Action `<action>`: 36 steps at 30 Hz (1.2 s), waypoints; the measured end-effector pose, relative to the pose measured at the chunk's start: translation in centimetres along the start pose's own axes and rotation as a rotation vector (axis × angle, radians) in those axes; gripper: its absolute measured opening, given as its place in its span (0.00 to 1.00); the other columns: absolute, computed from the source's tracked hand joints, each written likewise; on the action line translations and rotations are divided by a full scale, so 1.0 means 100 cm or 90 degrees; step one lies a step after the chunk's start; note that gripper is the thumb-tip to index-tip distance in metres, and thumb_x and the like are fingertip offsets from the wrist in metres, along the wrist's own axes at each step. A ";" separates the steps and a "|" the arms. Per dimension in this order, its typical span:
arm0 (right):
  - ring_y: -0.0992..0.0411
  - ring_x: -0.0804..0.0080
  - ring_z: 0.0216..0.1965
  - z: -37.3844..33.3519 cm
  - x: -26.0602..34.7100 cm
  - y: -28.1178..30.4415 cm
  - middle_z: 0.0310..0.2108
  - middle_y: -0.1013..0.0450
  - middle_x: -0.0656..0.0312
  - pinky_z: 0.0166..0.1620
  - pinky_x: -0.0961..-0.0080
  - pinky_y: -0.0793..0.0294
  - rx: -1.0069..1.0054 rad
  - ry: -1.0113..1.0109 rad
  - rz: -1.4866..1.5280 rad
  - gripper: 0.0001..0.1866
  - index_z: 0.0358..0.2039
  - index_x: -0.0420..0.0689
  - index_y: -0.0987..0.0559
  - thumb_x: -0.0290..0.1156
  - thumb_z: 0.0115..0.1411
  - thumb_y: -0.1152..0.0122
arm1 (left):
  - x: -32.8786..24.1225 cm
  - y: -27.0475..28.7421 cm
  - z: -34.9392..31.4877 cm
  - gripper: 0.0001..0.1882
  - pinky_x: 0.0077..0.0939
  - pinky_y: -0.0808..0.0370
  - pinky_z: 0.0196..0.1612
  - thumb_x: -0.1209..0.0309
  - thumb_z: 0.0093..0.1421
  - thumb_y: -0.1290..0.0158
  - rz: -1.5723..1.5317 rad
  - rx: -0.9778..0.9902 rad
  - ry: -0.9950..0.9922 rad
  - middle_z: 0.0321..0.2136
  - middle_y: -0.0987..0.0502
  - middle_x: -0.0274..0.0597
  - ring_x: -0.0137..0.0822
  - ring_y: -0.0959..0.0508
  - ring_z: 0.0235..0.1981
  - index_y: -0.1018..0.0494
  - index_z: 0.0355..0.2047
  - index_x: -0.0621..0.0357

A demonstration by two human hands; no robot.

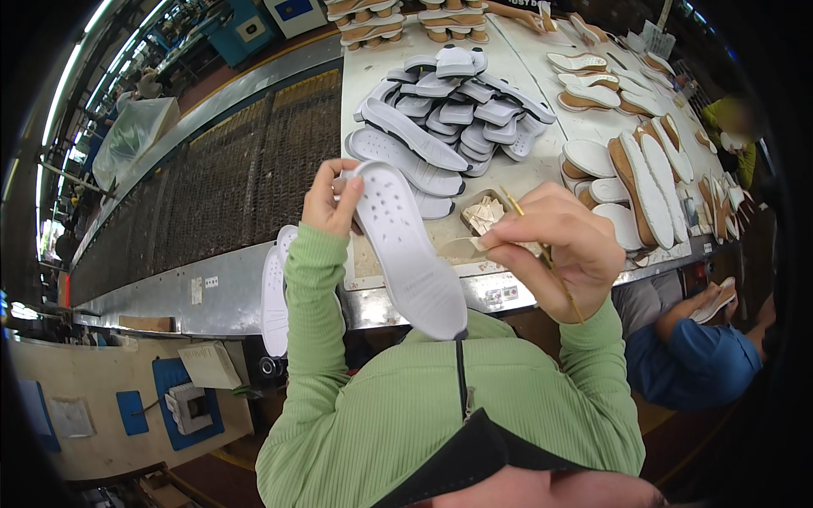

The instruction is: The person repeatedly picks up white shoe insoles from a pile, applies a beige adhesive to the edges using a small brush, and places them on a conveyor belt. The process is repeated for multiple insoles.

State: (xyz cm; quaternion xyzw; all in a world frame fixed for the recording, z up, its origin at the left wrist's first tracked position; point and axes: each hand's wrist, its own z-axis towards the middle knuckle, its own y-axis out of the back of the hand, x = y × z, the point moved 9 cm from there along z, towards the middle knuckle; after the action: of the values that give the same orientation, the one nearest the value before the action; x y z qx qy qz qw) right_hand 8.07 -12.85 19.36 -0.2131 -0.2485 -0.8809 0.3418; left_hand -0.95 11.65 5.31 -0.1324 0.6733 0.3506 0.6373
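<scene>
My left hand point(333, 199) grips the toe end of a pale grey shoe sole point(406, 245), thumb on top. The sole tilts down toward my chest, its dark-tipped heel nearest me, and small recesses dot its front half. To its right, my right hand point(559, 245) pinches a small, thin, pale flat piece point(462, 247) between thumb and forefinger. A thin yellowish rod point(518, 203) also runs through that hand's fingers. Just beyond the fingertips sits a small open box point(484, 212) of pale flat pieces. Behind the held sole lies a heap of similar grey soles point(449, 110).
A metal-edged conveyor with a dark mesh belt point(262, 152) runs along the left. More pale soles point(273, 300) stand by my left forearm. Tan-and-white soles point(644, 186) cover the table's right side, and a seated person point(699, 356) works at the right.
</scene>
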 end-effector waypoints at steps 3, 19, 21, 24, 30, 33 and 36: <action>0.29 0.70 0.27 0.000 -0.003 0.002 0.27 0.22 0.57 0.33 0.77 0.32 -0.010 -0.017 -0.016 0.13 0.33 0.36 0.21 0.13 0.43 0.33 | 0.009 0.021 0.031 0.15 0.20 0.23 0.23 0.67 0.66 0.53 -0.013 -0.100 -0.070 0.28 0.22 0.40 0.28 0.21 0.25 0.36 0.49 0.61; 0.27 0.70 0.28 -0.018 -0.025 0.011 0.27 0.23 0.56 0.31 0.78 0.30 -0.054 -0.059 0.018 0.13 0.35 0.35 0.21 0.12 0.46 0.35 | 0.190 0.124 -0.027 0.38 0.39 0.37 0.60 0.63 0.49 0.35 0.336 -0.379 0.105 0.55 0.33 0.60 0.50 0.33 0.57 0.36 0.57 0.67; 0.27 0.70 0.28 -0.019 -0.029 0.011 0.27 0.23 0.56 0.32 0.78 0.30 -0.061 -0.078 0.017 0.13 0.35 0.35 0.21 0.12 0.47 0.35 | 0.202 0.121 -0.078 0.48 0.44 0.42 0.62 0.61 0.44 0.33 0.394 -0.374 0.125 0.56 0.36 0.61 0.56 0.38 0.59 0.44 0.62 0.64; 0.26 0.70 0.28 -0.017 -0.036 0.006 0.27 0.23 0.56 0.32 0.79 0.30 -0.053 -0.089 0.041 0.12 0.35 0.34 0.21 0.12 0.47 0.36 | 0.217 0.103 -0.131 0.54 0.43 0.42 0.62 0.61 0.41 0.31 0.485 -0.307 0.189 0.57 0.38 0.63 0.57 0.37 0.59 0.50 0.63 0.65; 0.25 0.72 0.28 -0.011 -0.047 -0.020 0.27 0.22 0.56 0.31 0.81 0.29 0.011 -0.133 0.096 0.12 0.35 0.35 0.20 0.13 0.48 0.35 | 0.233 0.112 -0.124 0.57 0.43 0.41 0.62 0.61 0.39 0.30 0.359 -0.371 0.231 0.57 0.37 0.65 0.58 0.36 0.58 0.52 0.64 0.66; 0.24 0.72 0.28 -0.009 -0.043 -0.024 0.27 0.22 0.56 0.31 0.81 0.28 0.030 -0.117 0.103 0.12 0.35 0.35 0.19 0.14 0.48 0.34 | 0.237 0.127 -0.082 0.59 0.42 0.39 0.61 0.60 0.37 0.30 0.386 -0.405 0.242 0.56 0.36 0.64 0.58 0.35 0.57 0.52 0.64 0.65; 0.24 0.71 0.28 -0.009 -0.037 -0.021 0.27 0.22 0.56 0.31 0.80 0.28 0.052 -0.096 0.079 0.12 0.35 0.35 0.19 0.14 0.47 0.34 | 0.226 0.136 -0.058 0.60 0.42 0.38 0.60 0.59 0.36 0.29 0.409 -0.401 0.302 0.55 0.36 0.64 0.58 0.34 0.56 0.52 0.64 0.63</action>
State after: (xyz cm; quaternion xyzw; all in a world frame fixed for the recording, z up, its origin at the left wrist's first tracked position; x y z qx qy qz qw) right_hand 8.91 -10.19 16.08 -0.2795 -0.2955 -0.8288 0.3843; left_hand -17.35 23.78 -12.38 -0.1806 0.6678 0.6753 0.2557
